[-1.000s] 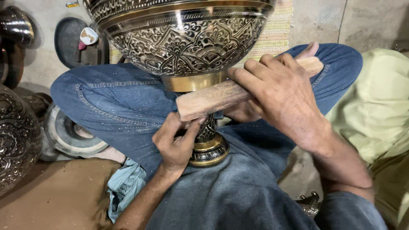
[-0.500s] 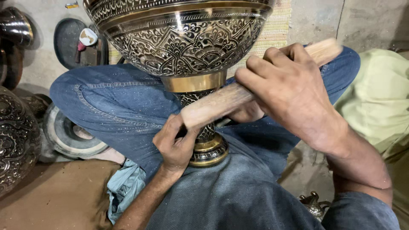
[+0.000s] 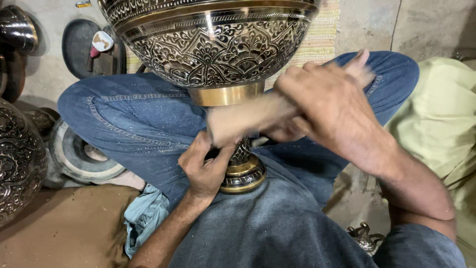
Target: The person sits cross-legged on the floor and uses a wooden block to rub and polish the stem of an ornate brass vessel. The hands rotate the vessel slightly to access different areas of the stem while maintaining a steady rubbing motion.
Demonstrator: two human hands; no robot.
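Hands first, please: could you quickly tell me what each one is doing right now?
Left hand: closed around the stem of the engraved metal bowl.
Right hand: closed on a blurred wooden stick.

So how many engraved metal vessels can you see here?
2: the big goblet on the lap, gripped at its stem by the left hand, and another vessel at the left edge. More may be hidden.
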